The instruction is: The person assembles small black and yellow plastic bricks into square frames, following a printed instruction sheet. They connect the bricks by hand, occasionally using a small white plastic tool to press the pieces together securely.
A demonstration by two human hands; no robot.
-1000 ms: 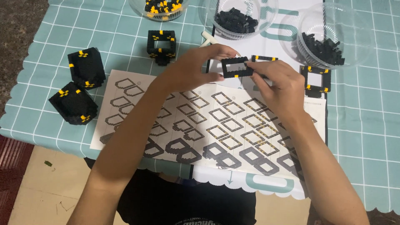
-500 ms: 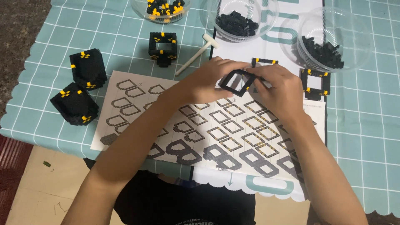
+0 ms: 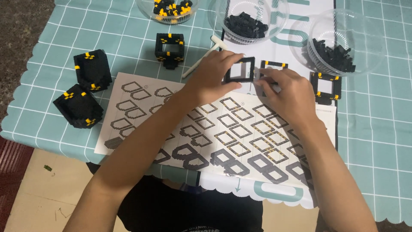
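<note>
- The left hand (image 3: 212, 77) grasps a black square frame (image 3: 240, 69) of small bricks with its fingers; the frame stands upright above the far edge of the instruction sheet (image 3: 214, 129), and the hand covers its left side.
- The right hand (image 3: 285, 92) is just beside the frame on the right. Its fingers are curled and the tips are near the frame's right edge, but I cannot tell if they pinch something.
- Behind the right hand lies a second black and yellow frame (image 3: 274, 65), half hidden by the knuckles. A third frame (image 3: 326, 87) lies to the right, by the sheet's edge.
- A white tool (image 3: 201, 60) lies partly under the left hand.
- Three clear bowls are cut off at the top of the picture: one with yellow and black bricks (image 3: 169, 8), two with black bricks (image 3: 246, 23) (image 3: 339, 53).
- On the left of the desk (image 3: 377, 129) stand three finished black blocks (image 3: 90, 68) (image 3: 78, 106) (image 3: 169, 49), well apart from the hands.
- The near edge of the desk is scalloped; both forearms cross it.
</note>
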